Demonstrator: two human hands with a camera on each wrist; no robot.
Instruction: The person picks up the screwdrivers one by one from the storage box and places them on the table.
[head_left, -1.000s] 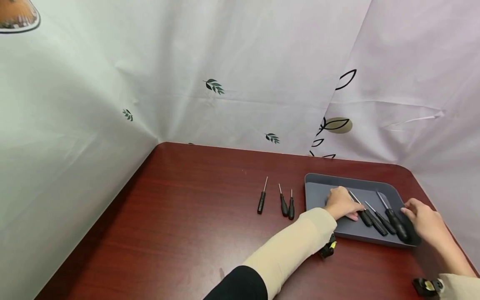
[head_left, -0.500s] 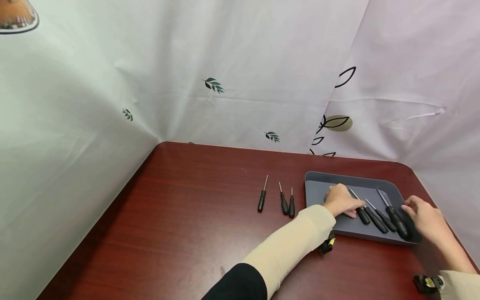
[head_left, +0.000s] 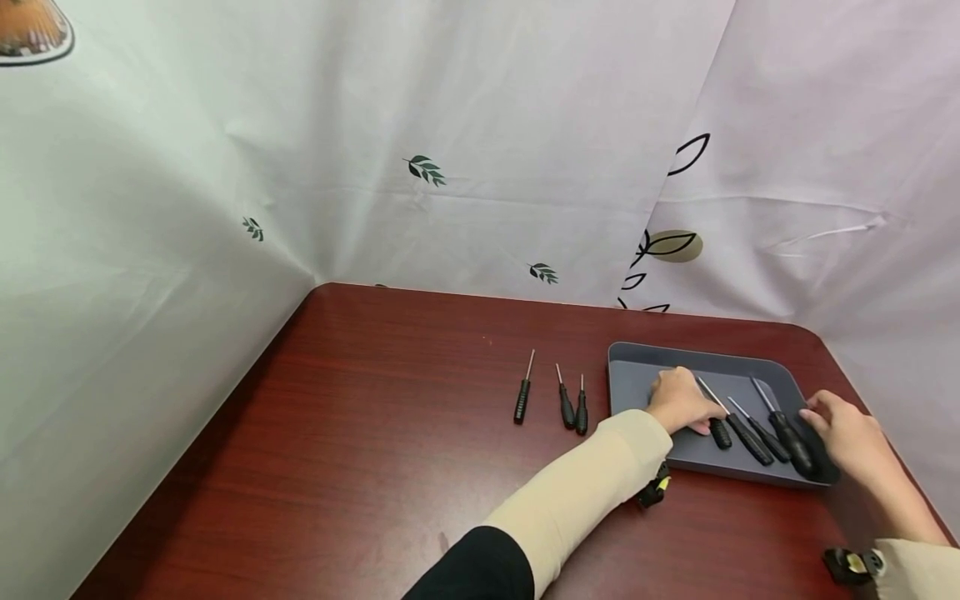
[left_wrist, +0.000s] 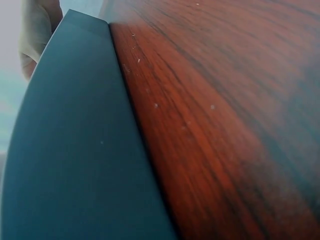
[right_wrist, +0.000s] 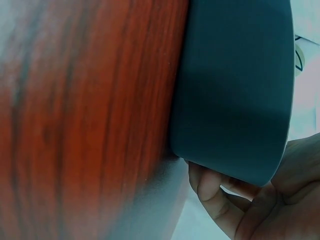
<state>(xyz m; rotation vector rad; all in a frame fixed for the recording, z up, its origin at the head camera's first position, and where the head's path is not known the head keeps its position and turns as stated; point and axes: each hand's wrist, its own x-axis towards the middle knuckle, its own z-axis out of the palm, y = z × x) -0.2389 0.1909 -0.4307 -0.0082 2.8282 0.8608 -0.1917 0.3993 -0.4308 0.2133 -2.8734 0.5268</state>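
Three black-handled screwdrivers [head_left: 787, 442] lie side by side in your grey tray [head_left: 637, 358], on the right part of the dark red surface [head_left: 375, 433]. Their metal shafts point away from you, leaning to the left, and the one with the thickest handle is nearest to your right hand [head_left: 851, 437]. This hand is at the right end of the tray and pinches its edge, with bent fingers against the outer wall, as the right wrist view shows.

Your left hand [head_left: 678, 402] reaches over the near side into the tray. Its fingers point downward, and just beside them a short black handle [head_left: 720, 433] shows; whether they pinch it or only touch it, I cannot tell, because the hand covers the rest. In the left wrist view you see mostly the tray's outer wall.

To the left of the tray, three smaller screwdrivers [head_left: 521, 402] lie on the surface, two of them close together. A cream sleeve [head_left: 592, 483] covers your left forearm, and behind the surface hangs white cloth [head_left: 480, 225] with leaf prints.
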